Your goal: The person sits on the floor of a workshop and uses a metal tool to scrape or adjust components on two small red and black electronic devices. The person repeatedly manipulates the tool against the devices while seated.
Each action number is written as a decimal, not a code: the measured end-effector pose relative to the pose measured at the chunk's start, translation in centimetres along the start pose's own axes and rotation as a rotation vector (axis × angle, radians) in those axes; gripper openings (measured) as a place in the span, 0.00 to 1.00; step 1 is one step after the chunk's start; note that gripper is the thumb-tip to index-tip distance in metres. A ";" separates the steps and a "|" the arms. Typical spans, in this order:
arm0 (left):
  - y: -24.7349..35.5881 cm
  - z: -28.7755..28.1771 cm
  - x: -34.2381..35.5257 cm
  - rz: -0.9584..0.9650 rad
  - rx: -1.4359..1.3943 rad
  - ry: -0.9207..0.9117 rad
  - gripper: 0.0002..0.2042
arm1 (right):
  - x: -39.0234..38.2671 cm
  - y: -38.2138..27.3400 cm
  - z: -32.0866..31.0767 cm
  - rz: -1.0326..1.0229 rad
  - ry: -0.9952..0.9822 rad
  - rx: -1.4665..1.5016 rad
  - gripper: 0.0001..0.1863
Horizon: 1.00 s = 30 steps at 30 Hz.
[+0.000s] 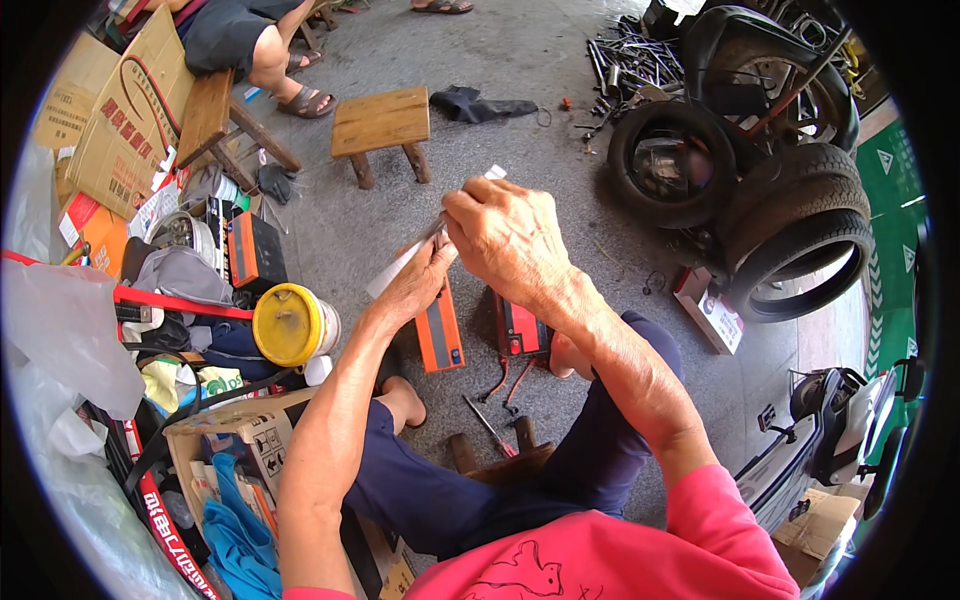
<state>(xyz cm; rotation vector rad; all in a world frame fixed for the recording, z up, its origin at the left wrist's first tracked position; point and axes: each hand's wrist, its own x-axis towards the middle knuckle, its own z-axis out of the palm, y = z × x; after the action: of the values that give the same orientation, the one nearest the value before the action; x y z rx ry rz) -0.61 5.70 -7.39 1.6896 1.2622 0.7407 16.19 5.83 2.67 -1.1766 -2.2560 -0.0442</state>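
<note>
My left hand [412,285] is closed, pinching a thin whitish flat strip [392,274], perhaps paper or plastic. My right hand [510,235] is closed in a pinch right above it, its fingertips meeting the strip's greyish upper end. A small white tip pokes out beyond the right knuckles; I cannot tell whether it belongs to the same piece. Below the hands, an orange-and-black battery [440,335] lies on the floor, partly covered by my left hand. Beside it is a red-and-black battery [522,328] with red cables [500,378]. A screwdriver [490,425] rests nearer me.
A wooden stool [380,122] stands ahead, with a seated person's legs [275,60] to its left. Tires [800,262] and loose metal tools [635,65] are at right. On my left are a yellow-lidded bucket [290,325], cardboard boxes [240,440] and piled bags.
</note>
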 end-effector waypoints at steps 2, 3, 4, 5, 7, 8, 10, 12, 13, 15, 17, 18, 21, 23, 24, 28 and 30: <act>-0.2 0.2 0.1 0.084 0.080 0.067 0.12 | -0.3 -0.5 -0.4 -0.027 -0.068 0.032 0.06; 0.3 0.1 0.1 0.061 0.040 0.058 0.12 | -0.5 -0.7 0.0 -0.048 -0.008 0.099 0.11; 0.9 0.0 0.0 0.038 0.000 0.049 0.11 | -0.5 -0.6 -0.1 -0.091 -0.015 0.055 0.11; 1.2 -0.1 0.0 0.016 -0.040 0.039 0.11 | -0.4 -0.6 -0.2 -0.134 -0.023 0.011 0.11; 1.1 -0.4 -0.1 0.012 -0.009 0.041 0.10 | -0.4 -0.6 0.3 -0.148 -0.048 -0.032 0.09; 1.0 -0.5 -0.1 0.011 0.006 0.040 0.10 | -0.4 -0.7 0.6 -0.131 -0.052 -0.047 0.08; 0.4 -0.4 -0.2 0.064 0.064 0.048 0.10 | -0.5 -0.9 0.8 -0.098 -0.053 -0.079 0.06; 0.1 -0.2 -0.1 0.067 0.076 0.051 0.11 | -0.4 -1.3 1.1 -0.055 -0.005 -0.099 0.06; 0.0 -0.1 0.0 0.043 0.060 0.051 0.11 | -0.4 -1.5 1.3 -0.032 0.018 -0.109 0.06; -0.2 -0.1 0.2 0.050 0.065 0.060 0.12 | 0.1 -2.0 1.2 0.097 -0.066 -0.026 0.08; -0.6 0.1 -0.1 0.112 0.109 0.078 0.13 | 0.5 -2.2 1.5 0.219 -0.034 0.088 0.11; -0.7 0.1 -0.3 0.117 0.142 0.077 0.13 | 0.7 -2.2 1.4 0.218 -0.043 0.117 0.11; -2.0 0.0 -0.5 0.071 0.137 0.087 0.15 | 1.4 -2.2 0.2 0.228 -0.164 0.166 0.06; -1.2 0.0 -0.5 0.041 0.089 0.088 0.15 | 1.5 -1.2 0.1 -0.038 -0.043 0.141 0.05; -0.9 0.1 -0.5 0.028 0.068 0.091 0.16 | 1.5 -0.8 0.3 -0.173 0.019 0.127 0.07; -0.5 0.0 -0.6 -0.015 0.102 0.094 0.16 | 1.0 -1.1 0.7 -0.183 -0.166 0.057 0.13; 0.2 0.1 -0.6 0.015 0.138 0.075 0.16 | 1.1 -0.8 0.4 -0.159 -0.159 -0.029 0.07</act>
<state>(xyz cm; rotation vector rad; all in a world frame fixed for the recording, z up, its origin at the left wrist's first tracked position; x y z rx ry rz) -0.60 5.08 -7.29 1.7975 1.3816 0.7465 14.83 6.29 3.09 -1.0454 -2.4937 -0.0474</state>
